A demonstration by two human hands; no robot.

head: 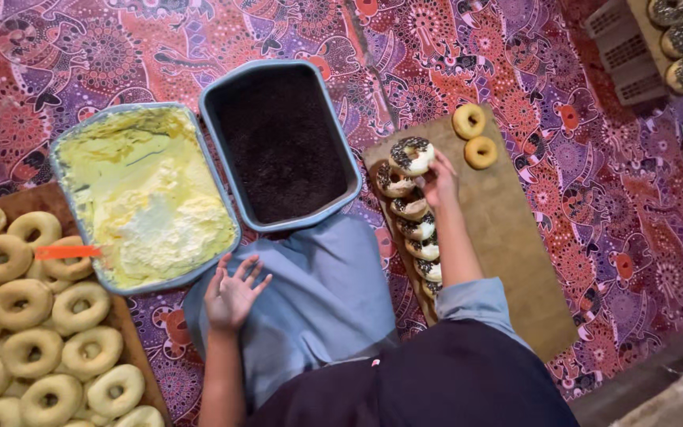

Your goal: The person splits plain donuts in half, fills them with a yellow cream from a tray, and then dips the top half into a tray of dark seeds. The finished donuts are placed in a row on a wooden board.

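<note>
Chocolate-crumbed and iced, a doughnut (412,155) sits pinched in the fingertips of the right hand (439,180), held at the far end of a row of finished doughnuts (410,229) that overlap one another along the left edge of a brown board (515,237). The grip is light and only at the rim, so the soft icing could smear against the fingers, or the doughnut could tip and shed crumbs onto the board. Set down too hard, it might nudge the neighbour just beneath it and disturb the leaning row, which lies close to the board's edge. Two plain doughnuts (474,137) lie just beyond the hand; a careless sweep of the wrist could knock them. The left hand (232,294) is spread wide and empty, hovering over a blue cloth on the lap (318,292), near the corner of a tub of yellow cream (144,194); it could catch the tub's rim. Beside that stands a tub of dark crumbs (282,142), and further left a pile of plain doughnuts (33,332) crowds a second board, some near its edge over the patterned red cloth (594,198).
</note>
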